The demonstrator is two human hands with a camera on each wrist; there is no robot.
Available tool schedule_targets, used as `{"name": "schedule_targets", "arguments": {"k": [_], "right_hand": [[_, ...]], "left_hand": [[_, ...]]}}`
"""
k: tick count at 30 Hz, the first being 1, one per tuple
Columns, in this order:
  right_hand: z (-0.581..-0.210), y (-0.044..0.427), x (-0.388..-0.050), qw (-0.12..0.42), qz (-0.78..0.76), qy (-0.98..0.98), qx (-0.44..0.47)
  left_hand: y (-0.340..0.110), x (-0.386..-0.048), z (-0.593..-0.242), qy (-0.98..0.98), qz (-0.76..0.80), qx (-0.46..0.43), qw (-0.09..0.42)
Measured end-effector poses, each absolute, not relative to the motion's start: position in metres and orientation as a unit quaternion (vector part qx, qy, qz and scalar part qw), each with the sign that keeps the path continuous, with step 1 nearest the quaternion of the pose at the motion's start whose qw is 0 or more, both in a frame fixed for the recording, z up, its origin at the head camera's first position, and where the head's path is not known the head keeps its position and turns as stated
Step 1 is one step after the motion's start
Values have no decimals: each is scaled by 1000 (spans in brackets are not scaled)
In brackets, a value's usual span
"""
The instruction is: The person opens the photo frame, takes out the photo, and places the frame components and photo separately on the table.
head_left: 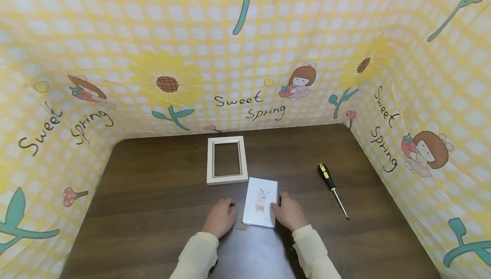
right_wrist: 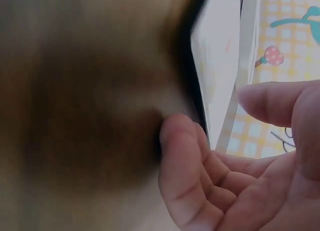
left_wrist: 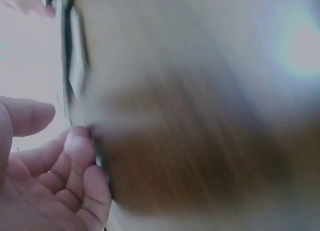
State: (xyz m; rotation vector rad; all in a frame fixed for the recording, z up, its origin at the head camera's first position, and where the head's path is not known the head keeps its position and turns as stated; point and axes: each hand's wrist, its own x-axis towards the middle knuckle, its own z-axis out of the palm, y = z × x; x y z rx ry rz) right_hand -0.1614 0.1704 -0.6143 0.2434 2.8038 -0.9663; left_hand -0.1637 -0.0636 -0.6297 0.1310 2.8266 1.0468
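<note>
A white card (head_left: 261, 202) printed with a small potted plant lies on the brown table, directly ahead of the person. The right hand (head_left: 289, 211) is at its right edge, with the thumb over the edge. In the right wrist view, that thumb (right_wrist: 270, 102) stands apart from the curled fingers. Left of the card, the left hand (head_left: 221, 218) rests on the table with loosely curled fingers and holds nothing. Its thumb (left_wrist: 31, 117) stands apart in the left wrist view. The corner of a brown flat piece (head_left: 241, 227) shows under the card's lower left.
Behind the card lies a white picture frame (head_left: 210, 161), its opening showing the table. A screwdriver (head_left: 326, 176) with a black and yellow handle lies to the right. Yellow checked cloth (head_left: 245, 65) walls the table (head_left: 161, 172) at the back and both sides.
</note>
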Motion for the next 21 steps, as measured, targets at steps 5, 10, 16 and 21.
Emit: {"name": "schedule_targets", "arguments": {"k": [5,10,16,21], "right_hand": [[-616,162,-150,83,-359,927,69],[-615,172,-138,82,-372,922,63],[-612,185,-121,76,-343,935,50],[-608,188,-111,69,-308,947,64]], "left_hand": [[-33,-156,-627,927,363,33,87],[-16,-141,-626,933,346,42,84],[-6,-119,-622,932,346,80,65],[0,-108,-621,934,338,88,69]]}}
